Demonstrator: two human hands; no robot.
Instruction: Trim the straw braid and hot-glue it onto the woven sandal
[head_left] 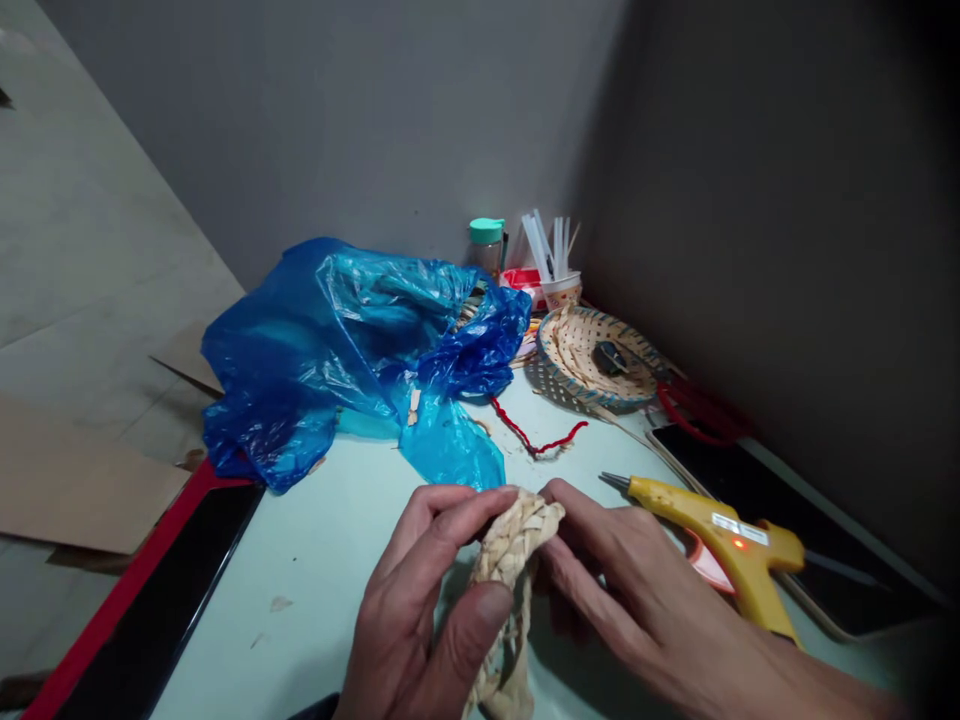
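A pale braided straw strip (511,545) is held upright over the table, its upper end folded over. My left hand (431,600) grips it from the left, with the thumb across its near face and the fingers behind the top. From the other side, my right hand (630,570) pinches the strip's edge near the top between thumb and fingers. Lower down, the strip hangs in a loop between the hands, partly hidden by the left thumb. Just right of my right hand lies a yellow hot glue gun (724,540) with its orange light on.
A blue plastic bag (337,340) covers the back left of the table (300,560). Behind are a woven basket (600,355), a cup of glue sticks (561,290) and a green-lidded jar (486,240). Red cord (536,445) lies in the middle; a dark tablet-like slab (720,470) sits right.
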